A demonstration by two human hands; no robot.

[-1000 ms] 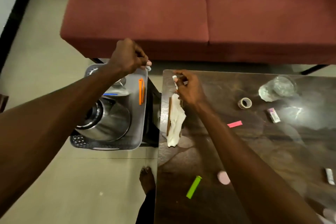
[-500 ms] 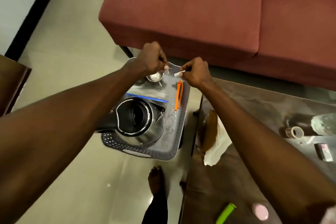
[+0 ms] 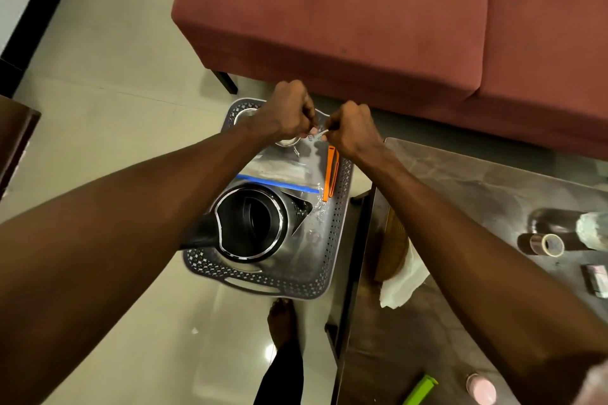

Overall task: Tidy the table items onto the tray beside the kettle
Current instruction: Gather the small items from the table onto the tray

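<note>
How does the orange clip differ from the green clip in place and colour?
The orange clip lies in the grey tray near the kettle; the green clip lies on the dark table. One is orange, the other bright green. Both are long, narrow and lying flat.

grey perforated tray (image 3: 332, 276) sits on the floor holding a steel kettle (image 3: 253, 223), an orange clip (image 3: 330, 173) and a zip bag (image 3: 279, 171).

Dim, warm indoor light. Overhead glare spots on floor tiles (image 3: 269, 350); soft sheen on table (image 3: 460, 174) and kettle (image 3: 250, 223). Wide-angle bending twd edges, forearms stretched. Slight softness overall, bottom-right corner blurred.
</note>
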